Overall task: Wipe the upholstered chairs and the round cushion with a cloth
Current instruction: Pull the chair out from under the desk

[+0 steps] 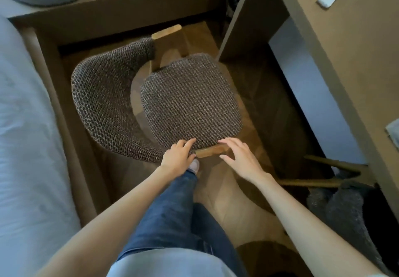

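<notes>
the upholstered chair [190,95] stands between bed [26,125] and bench [345,39]. left hand [177,156] rests, fingers relaxed, on its woven backrest end; right hand [239,158] is spread open at the seat's edge.

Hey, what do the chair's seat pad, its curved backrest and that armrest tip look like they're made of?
Seat pad: coarse grey-brown woven fabric, matte; the fine weave shows. Backrest: same colour in a chunkier, net-like weave, probably upholstery cloth. Armrest tip: likely light wood with a smooth, low-sheen finish, judging by its warm tan colour and squared edges.
</notes>
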`<action>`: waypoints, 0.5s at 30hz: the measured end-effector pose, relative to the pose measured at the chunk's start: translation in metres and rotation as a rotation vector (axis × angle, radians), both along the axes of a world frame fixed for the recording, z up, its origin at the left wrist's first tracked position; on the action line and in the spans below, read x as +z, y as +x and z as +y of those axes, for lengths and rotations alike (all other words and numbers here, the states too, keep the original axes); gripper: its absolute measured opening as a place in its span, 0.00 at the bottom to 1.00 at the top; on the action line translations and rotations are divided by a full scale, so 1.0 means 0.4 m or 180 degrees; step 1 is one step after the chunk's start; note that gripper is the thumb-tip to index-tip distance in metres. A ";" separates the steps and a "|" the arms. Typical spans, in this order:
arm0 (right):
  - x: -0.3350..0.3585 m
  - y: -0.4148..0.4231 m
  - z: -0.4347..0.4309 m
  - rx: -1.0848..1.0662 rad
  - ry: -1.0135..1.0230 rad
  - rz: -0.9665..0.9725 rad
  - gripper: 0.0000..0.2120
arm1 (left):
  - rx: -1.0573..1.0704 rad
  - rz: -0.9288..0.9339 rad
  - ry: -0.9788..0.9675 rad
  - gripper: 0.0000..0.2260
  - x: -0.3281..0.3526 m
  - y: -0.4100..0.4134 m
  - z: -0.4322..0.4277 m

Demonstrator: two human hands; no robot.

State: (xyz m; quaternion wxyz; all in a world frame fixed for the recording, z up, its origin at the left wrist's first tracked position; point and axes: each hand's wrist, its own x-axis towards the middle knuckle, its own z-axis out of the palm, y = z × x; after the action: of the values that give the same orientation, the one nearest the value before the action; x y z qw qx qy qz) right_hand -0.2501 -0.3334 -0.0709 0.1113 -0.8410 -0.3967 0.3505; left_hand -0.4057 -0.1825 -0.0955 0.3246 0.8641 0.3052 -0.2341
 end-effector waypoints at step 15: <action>-0.280 0.126 0.010 0.1130 -0.0052 0.0857 0.20 | 0.0780 -0.0164 0.0976 0.20 -0.223 0.039 -0.194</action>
State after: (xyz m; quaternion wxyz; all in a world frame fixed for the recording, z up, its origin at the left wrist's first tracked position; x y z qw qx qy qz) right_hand -0.1996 -0.3296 -0.1828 0.0930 -0.7045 -0.5172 0.4769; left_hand -0.3901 -0.2602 -0.1845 0.2230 0.8655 0.4317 -0.1214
